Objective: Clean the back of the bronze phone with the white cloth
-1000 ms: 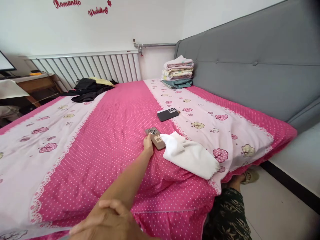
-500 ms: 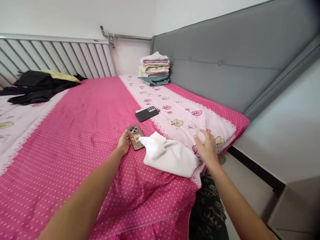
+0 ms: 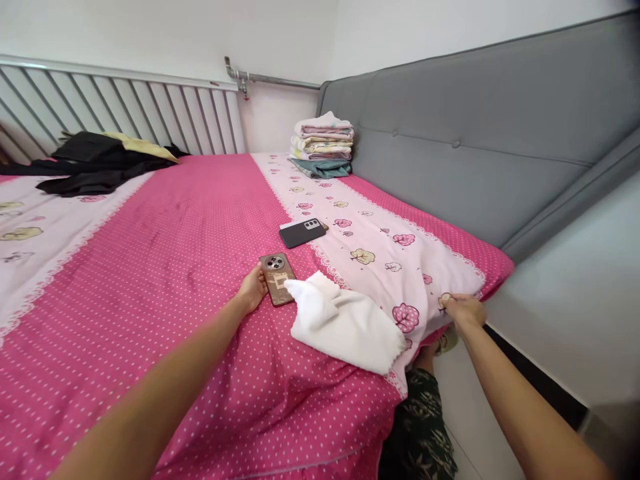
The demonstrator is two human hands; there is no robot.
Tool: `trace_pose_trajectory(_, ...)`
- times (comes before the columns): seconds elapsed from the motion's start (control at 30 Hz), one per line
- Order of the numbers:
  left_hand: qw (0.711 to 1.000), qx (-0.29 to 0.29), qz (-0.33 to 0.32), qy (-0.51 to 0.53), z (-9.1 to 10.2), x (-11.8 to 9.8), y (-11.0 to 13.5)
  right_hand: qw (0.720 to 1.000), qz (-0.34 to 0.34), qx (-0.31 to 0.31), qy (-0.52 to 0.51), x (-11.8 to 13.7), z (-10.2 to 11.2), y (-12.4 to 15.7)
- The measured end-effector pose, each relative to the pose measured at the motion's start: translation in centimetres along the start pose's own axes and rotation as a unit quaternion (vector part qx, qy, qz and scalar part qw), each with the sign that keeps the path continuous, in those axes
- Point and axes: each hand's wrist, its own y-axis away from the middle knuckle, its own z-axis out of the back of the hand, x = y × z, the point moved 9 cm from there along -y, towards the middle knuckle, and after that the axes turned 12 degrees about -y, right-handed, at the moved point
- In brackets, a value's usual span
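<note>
My left hand (image 3: 253,287) is closed on the left edge of a brown smartphone (image 3: 278,283), which lies camera side up on the bed. A white cloth (image 3: 350,325) lies crumpled just right of it and covers its lower right corner. At the bed's right edge my right hand (image 3: 465,310) pinches the pink and white bed sheet (image 3: 430,253), printed with trees. Creases run through the sheet beside those fingers. Farther back rests a black smartphone (image 3: 300,235), on top of something pale that is mostly hidden.
A stack of folded cloths (image 3: 323,143) stands in the far corner by the grey headboard (image 3: 480,127). Dark clothes (image 3: 95,163) lie at the far left before a white radiator (image 3: 150,110). My leg in patterned trousers (image 3: 423,427) is beside the bed.
My right hand has moved right and down from above the sheet to its edge and taken hold of it. The left hand stays at the brown smartphone. The view has shifted slightly.
</note>
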Motion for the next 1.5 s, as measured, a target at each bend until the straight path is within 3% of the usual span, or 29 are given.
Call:
trace_pose_trajectory(0.17, 0.999, -0.02, 0.034, -0.024, 0.4, 0.4, -0.3, 0.998, -0.036, 0.017, 0.039, -0.4, 0.3, -0.6)
trace_pose_trajectory(0.3, 0.994, -0.054, 0.077, -0.051, 0.9, 0.8, -0.8, 0.997, -0.05, 0.001, 0.058, -0.9, 2.1, -0.6)
trace_pose_trajectory(0.47, 0.987, -0.083, 0.113, -0.083, 2.7, 0.4, -1.6, 0.996, -0.051, -0.016, 0.072, -0.5, 3.5, 0.4)
trace_pose_trajectory(0.57, 0.985, -0.102, 0.104, -0.094, 5.1, -0.7, -2.6, 0.996, -0.048, -0.023, 0.07, 1.8, 3.1, 1.4)
trace_pose_trajectory(0.67, 0.984, -0.131, 0.078, -0.096, 7.7, -1.8, -3.7, 0.999, 0.027, -0.021, 0.039, 7.3, 2.2, 2.8)
trace_pose_trajectory(0.77, 0.986, -0.134, 0.045, -0.092, 9.3, -2.2, -4.4, 0.99, 0.116, 0.076, -0.024, 14.1, -0.4, 6.1)
trace_pose_trajectory(0.8, 0.988, -0.127, 0.031, -0.088, 9.5, -2.2, -4.5, 0.978, 0.145, 0.142, -0.051, 16.4, -1.9, 7.9)
trace_pose_trajectory(0.9, 0.993, -0.09, -0.015, -0.078, 9.3, -2.2, -4.2, 0.911, 0.218, 0.342, -0.073, 21.5, -6.6, 15.6)
trace_pose_trajectory(0.97, 0.994, -0.072, -0.036, -0.078, 9.0, -2.2, -3.7, 0.862, 0.281, 0.417, -0.059, 23.8, -9.2, 21.2)
trace_pose_trajectory(1.03, 0.993, -0.07, -0.049, -0.081, 9.0, -2.5, -3.2, 0.851, 0.348, 0.392, -0.022, 25.4, -11.1, 25.0)
trace_pose_trajectory(1.1, 0.992, -0.069, -0.071, -0.077, 9.0, -3.2, -2.7, 0.867, 0.389, 0.31, -0.018, 26.7, -12.1, 26.9)
trace_pose_trajectory(1.27, 0.996, -0.05, -0.062, -0.046, 8.7, -3.3, -2.1, 0.872, 0.439, 0.19, -0.098, 28.2, -11.8, 28.9)
trace_pose_trajectory(1.4, 0.996, -0.071, -0.042, -0.022, 9.0, -2.9, -2.0, 0.829, 0.476, 0.231, -0.179, 28.3, -10.0, 30.3)
trace_pose_trajectory(1.5, 0.996, -0.083, -0.044, -0.011, 9.0, -3.0, -1.8, 0.803, 0.517, 0.269, -0.126, 28.3, -9.7, 32.1)
